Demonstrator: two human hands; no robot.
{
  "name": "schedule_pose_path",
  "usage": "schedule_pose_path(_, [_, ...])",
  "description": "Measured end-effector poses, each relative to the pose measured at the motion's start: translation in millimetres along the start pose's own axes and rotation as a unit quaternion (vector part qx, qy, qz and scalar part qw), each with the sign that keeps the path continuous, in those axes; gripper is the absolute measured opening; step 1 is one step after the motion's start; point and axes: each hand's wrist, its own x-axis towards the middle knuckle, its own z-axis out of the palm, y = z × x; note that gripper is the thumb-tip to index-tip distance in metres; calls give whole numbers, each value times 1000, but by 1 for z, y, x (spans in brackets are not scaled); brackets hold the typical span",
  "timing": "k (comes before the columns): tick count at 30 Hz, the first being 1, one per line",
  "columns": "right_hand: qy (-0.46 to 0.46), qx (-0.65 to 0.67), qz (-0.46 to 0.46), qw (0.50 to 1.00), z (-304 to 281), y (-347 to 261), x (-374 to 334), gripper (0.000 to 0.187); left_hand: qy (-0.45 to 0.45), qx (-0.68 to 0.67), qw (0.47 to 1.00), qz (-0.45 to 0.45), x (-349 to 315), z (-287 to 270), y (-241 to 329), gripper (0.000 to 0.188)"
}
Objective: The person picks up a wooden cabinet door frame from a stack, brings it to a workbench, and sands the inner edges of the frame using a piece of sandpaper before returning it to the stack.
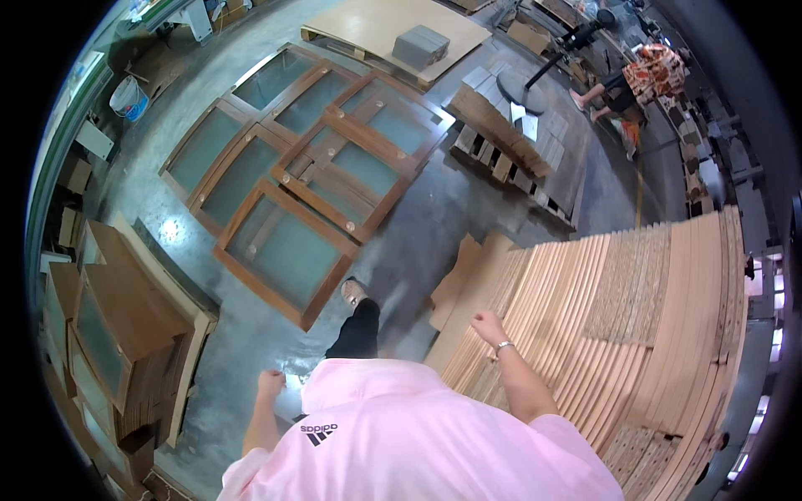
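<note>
My left hand (270, 382) hangs low over the floor at my left side. Its fingers are curled in, and no held thing shows in it. Beside it is a pale patch that I cannot tell from glare on the floor. My right hand (487, 326), with a bracelet on the wrist, is closed with nothing visible in it. It is raised in front of a big stack of light wooden boards (558, 292); whether it touches them I cannot tell. Ahead of my foot, several brown wooden-framed glass panels (288, 250) lie overlapping on the floor.
More framed panels (134, 326) are stacked at the left. A pallet of boards (510, 125) stands at the far right, near a person (656, 75) in a patterned top. A large flat sheet (359, 33) carries a grey stack (420, 48). A bucket (129, 98) stands far left.
</note>
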Motion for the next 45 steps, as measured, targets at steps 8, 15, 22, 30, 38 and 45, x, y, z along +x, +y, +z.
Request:
schedule_pose_path(8, [-146, 63, -212, 964, -34, -204, 91, 26, -11, -29, 996, 84, 70, 30, 122, 18])
schedule_pose_path(15, [-185, -153, -184, 953, -70, -217, 191, 28, 35, -201, 975, 85, 88, 24, 216, 20])
schedule_pose_path(22, [-182, -204, -135, 952, -149, -224, 350, 27, 94, -297, 950, -31, 85, 44, 225, 13])
schedule_pose_path(30, [-128, -182, -212, 952, -173, -342, 544, 23, 105, -270, 950, -116, 73, 124, 250, 13])
schedule_pose_path(38, [-186, -184, -217, 940, -164, -384, 632, 25, 58, -258, 961, -74, 99, 178, 377, 21])
schedule_pose_path(45, [-206, -254, -243, 913, -120, -375, 636, 23, 88, -274, 949, -132, 110, 183, 337, 17])
